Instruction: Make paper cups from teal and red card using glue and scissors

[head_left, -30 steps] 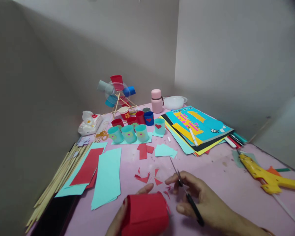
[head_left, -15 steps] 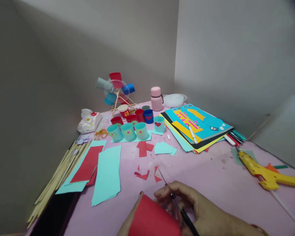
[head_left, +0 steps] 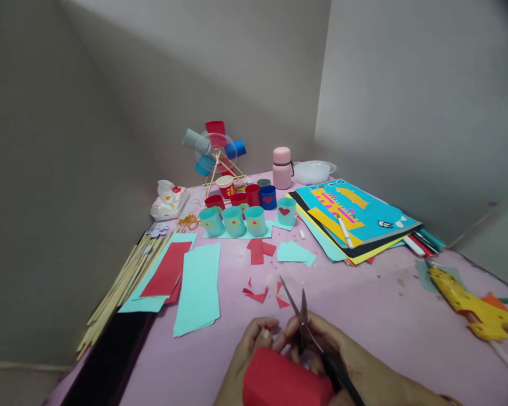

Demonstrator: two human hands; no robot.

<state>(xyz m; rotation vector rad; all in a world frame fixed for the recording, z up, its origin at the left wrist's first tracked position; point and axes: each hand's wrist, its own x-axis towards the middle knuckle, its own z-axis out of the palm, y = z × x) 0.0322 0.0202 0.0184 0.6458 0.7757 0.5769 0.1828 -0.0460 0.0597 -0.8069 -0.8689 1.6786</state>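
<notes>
Scissors (head_left: 294, 301) blades, shut a moment ago, now gape; fingers of my right hand (head_left: 350, 362) grip the handles, tips pointing away-left, just over the red paper roll (head_left: 281, 384) my left hand (head_left: 242, 356) clasps.

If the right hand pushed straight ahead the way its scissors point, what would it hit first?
Likely the small red scraps on the table just past the scissors in the right hand, though the blades' height above them is unclear.

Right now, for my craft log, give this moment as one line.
left hand holds red paper roll | right hand holds scissors, blades open | red scraps on pink table beyond
</notes>
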